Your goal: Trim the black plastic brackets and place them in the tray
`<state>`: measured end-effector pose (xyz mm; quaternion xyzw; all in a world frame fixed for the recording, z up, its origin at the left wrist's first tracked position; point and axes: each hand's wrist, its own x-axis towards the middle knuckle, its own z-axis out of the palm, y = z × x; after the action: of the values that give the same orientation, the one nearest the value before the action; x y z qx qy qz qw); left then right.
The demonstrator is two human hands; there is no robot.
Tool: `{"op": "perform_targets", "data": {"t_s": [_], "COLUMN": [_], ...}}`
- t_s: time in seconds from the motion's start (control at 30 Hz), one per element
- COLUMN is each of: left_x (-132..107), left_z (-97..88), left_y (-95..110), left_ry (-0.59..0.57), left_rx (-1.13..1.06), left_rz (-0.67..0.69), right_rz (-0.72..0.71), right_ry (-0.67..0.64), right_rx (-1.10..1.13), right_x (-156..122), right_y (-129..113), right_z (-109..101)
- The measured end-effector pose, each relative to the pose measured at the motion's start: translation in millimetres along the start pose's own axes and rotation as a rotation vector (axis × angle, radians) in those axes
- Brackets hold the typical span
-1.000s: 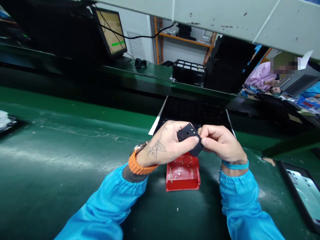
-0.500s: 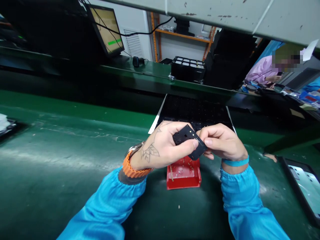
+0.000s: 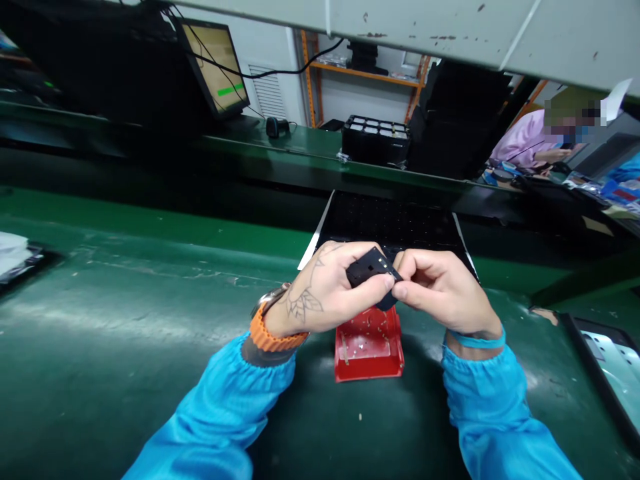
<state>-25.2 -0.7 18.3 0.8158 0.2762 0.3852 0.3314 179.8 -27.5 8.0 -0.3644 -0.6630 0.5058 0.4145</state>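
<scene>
My left hand (image 3: 330,287) is closed round a flat black rectangular part (image 3: 367,267) with small light-coloured spots along one edge. Its thumb lies across the face of the part, which is held tilted in the air. From the other side, my right hand (image 3: 445,290) pinches at the right edge of the part, thumb and forefinger close together. Whether a tiny piece is also between those fingertips is hidden. Below the hands, a red plastic bin (image 3: 367,370) stands on the green table with many small pale bits inside.
A black tray (image 3: 390,220) lies behind the hands. One pale bit (image 3: 360,417) lies on the table (image 3: 150,360). At right is a dark tray with a pale green sheet (image 3: 613,373); white items (image 3: 13,250) lie at left. Beyond are a monitor (image 3: 215,67) and another person (image 3: 525,140).
The black part has tilted and looks narrower. My right thumb has shifted left onto its edge, and the right wrist has dropped slightly. My left hand keeps its hold.
</scene>
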Motion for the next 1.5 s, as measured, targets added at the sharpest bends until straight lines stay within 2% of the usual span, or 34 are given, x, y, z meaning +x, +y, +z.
{"op": "perform_targets", "data": {"t_s": [0.1, 0.27, 0.4, 0.57, 0.67, 0.87, 1.1, 1.2, 1.3, 1.5], "left_x": [-1, -7, -11, -12, -11, -12, -10, -8, -5, 0], "left_z": [-2.0, 0.4, 5.3, 9.9, 11.7, 18.9, 30.7, 28.7, 22.5, 13.5], "left_y": [2, 10, 16, 19, 18, 14, 7, 5, 0, -7], "left_ry": [0.041, 0.189, 0.282, 0.314, 0.329, 0.41, 0.456, 0.444, 0.366, 0.186], "left_rx": [0.009, 0.066, 0.094, 0.096, 0.068, -0.064, -0.1, -0.084, -0.093, -0.11], "left_rz": [0.065, 0.157, 0.104, 0.061, 0.066, 0.034, -0.004, -0.012, -0.007, -0.047], "right_rz": [0.029, -0.107, -0.144, -0.144, -0.18, -0.38, -0.414, -0.413, -0.335, -0.057], "right_ry": [-0.013, 0.082, 0.106, 0.127, 0.206, 0.403, 0.411, 0.407, 0.371, 0.143], "right_rx": [-0.006, 0.044, 0.052, 0.056, 0.022, -0.208, -0.273, -0.304, -0.315, 0.008], "right_x": [-7, -11, -8, -8, -9, -11, -10, -11, -14, -12], "right_y": [-6, -7, -3, -3, -4, 2, 8, 6, 1, -4], "right_z": [-1, 1, 3, 3, 7, 19, 19, 17, 12, -4]}}
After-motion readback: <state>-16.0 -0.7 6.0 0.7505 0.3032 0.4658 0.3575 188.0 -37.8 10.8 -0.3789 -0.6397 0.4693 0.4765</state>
